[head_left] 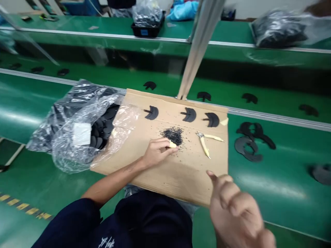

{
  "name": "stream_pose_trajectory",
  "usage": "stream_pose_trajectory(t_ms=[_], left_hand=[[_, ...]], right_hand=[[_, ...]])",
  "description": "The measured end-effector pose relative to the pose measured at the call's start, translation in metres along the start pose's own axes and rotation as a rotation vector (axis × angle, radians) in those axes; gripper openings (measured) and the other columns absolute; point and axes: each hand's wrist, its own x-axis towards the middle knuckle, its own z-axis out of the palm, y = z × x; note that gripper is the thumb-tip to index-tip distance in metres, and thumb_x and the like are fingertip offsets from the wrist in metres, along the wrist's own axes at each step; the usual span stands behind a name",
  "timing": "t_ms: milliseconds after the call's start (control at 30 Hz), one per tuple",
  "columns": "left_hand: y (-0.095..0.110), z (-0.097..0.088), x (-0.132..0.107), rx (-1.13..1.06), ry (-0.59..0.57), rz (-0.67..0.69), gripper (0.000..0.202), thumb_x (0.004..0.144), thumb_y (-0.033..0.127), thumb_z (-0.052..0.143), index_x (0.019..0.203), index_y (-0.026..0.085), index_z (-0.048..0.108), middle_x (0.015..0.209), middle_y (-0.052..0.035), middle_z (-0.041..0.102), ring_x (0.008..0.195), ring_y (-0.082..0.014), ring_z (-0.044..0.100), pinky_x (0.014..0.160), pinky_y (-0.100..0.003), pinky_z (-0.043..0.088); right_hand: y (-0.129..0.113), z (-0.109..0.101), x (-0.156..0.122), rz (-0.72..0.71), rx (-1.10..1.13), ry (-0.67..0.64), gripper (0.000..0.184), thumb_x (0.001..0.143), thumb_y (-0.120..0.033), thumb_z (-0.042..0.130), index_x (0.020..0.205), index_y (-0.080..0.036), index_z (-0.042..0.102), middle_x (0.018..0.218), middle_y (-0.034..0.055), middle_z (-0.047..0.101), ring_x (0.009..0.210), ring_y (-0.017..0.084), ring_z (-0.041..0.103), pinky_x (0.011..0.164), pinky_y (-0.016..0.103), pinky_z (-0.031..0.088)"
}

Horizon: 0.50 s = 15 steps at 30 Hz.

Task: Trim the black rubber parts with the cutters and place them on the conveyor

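My left hand (157,151) rests on a sheet of brown cardboard (165,172), fingers curled, a yellowish finger cot on one fingertip, touching the edge of a small heap of black scraps (173,135). My right hand (236,210) hovers low at the near right, blurred, fingers loosely curled with nothing visible in them. Yellow-handled cutters (207,141) lie on the cardboard to the right of the heap. Three black half-round rubber parts (189,115) lie in a row along the cardboard's far edge.
A clear plastic bag (77,131) full of black parts lies at the left. More black parts (249,143) lie on the green table (284,186) at the right. A metal post (199,44) rises behind the cardboard. A conveyor with scattered parts, bags and a black tray (147,29) lie beyond.
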Motion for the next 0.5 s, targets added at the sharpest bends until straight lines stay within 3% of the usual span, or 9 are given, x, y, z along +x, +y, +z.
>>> stream_pose_trajectory(t_ms=[67, 200, 500], left_hand=[[0.017, 0.002, -0.002, -0.051, -0.055, 0.024, 0.019, 0.093, 0.029, 0.069, 0.083, 0.016, 0.077, 0.073, -0.0039, 0.072, 0.064, -0.0109, 0.063, 0.059, -0.021, 0.049], [0.043, 0.011, -0.003, -0.110, -0.143, 0.078, 0.012, 0.093, 0.023, 0.068, 0.090, 0.015, 0.077, 0.074, -0.0032, 0.071, 0.065, -0.0100, 0.062, 0.060, -0.020, 0.051], [0.055, 0.017, -0.003, -0.116, -0.215, 0.125, 0.011, 0.092, 0.024, 0.069, 0.092, 0.014, 0.073, 0.073, -0.0032, 0.070, 0.064, -0.0103, 0.063, 0.059, -0.020, 0.052]], right_hand=[[-0.004, 0.002, -0.003, -0.072, -0.029, -0.050, 0.041, 0.092, -0.061, 0.051, 0.075, -0.025, 0.059, 0.067, -0.0017, 0.045, 0.071, 0.019, 0.046, 0.097, 0.048, 0.044], [0.002, 0.012, -0.005, -0.069, -0.027, -0.130, 0.036, 0.096, -0.056, 0.043, 0.082, -0.026, 0.056, 0.069, -0.0005, 0.041, 0.073, 0.021, 0.041, 0.096, 0.051, 0.040], [0.000, 0.014, -0.009, -0.009, 0.000, -0.142, 0.034, 0.097, -0.054, 0.042, 0.081, -0.026, 0.053, 0.071, -0.0003, 0.040, 0.074, 0.021, 0.039, 0.097, 0.050, 0.040]])
